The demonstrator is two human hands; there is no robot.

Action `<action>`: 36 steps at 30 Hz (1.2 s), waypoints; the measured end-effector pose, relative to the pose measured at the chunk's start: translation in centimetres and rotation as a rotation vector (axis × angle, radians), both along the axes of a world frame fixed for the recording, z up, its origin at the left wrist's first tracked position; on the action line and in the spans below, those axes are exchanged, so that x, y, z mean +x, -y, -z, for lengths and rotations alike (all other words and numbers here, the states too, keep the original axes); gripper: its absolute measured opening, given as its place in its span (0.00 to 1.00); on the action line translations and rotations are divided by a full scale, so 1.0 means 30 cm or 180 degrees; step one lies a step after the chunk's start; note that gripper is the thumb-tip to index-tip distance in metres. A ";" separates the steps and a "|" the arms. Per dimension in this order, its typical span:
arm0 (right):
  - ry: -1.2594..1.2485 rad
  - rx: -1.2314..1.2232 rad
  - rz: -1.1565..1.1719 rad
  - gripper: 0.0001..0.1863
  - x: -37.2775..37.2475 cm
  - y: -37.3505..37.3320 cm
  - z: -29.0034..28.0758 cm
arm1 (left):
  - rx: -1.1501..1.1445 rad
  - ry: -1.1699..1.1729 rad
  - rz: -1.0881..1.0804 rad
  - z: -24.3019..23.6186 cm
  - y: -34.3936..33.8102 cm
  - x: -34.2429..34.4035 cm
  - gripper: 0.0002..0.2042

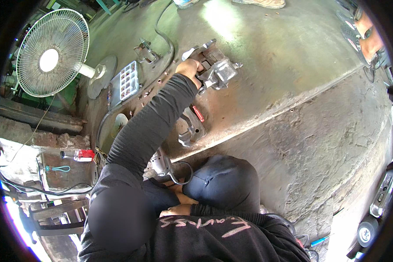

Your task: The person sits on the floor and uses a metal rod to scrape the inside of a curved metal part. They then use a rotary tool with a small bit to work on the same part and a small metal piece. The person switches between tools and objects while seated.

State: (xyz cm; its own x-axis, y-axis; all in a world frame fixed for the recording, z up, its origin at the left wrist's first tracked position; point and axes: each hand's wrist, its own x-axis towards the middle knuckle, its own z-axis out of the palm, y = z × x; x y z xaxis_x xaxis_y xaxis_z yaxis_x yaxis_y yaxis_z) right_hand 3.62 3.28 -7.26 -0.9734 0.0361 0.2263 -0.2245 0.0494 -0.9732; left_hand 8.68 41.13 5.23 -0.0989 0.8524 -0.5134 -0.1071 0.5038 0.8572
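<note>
My left arm reaches forward across the floor. The left hand (190, 70) is closed on the left side of a grey metal brake caliper (222, 72); the hand hides part of that side. Nearer to me, a second metal casting, bracket-shaped (192, 131), lies on the floor with a small red-handled tool (198, 113) beside it. A grey corded power tool (160, 163) stands by my left forearm, partly covered by the sleeve. In my lap, next to my folded legs, rests my right hand (177, 211); its fingers are mostly hidden.
At the left stand a fan (52, 54) and a compartment box (129, 81) of small parts. Another metal bracket (146, 52) lies farther off, near a dark hose (165, 39). A raised floor edge (257, 120) runs diagonally. A shoe (266, 3) shows at the top.
</note>
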 end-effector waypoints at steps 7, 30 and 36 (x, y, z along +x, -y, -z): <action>0.0107 0.0098 -0.0054 0.18 0.004 0.009 -0.019 | 0.0130 -0.0996 0.0336 -0.029 -0.061 -0.054 0.19; 0.0423 -0.0018 0.0364 0.25 0.039 0.022 -0.035 | 0.0536 0.1463 0.1538 -0.383 0.100 -0.446 0.15; 0.0921 0.0144 0.0251 0.27 0.055 0.001 -0.081 | 0.1880 0.0599 0.0818 -0.359 0.473 -0.883 0.23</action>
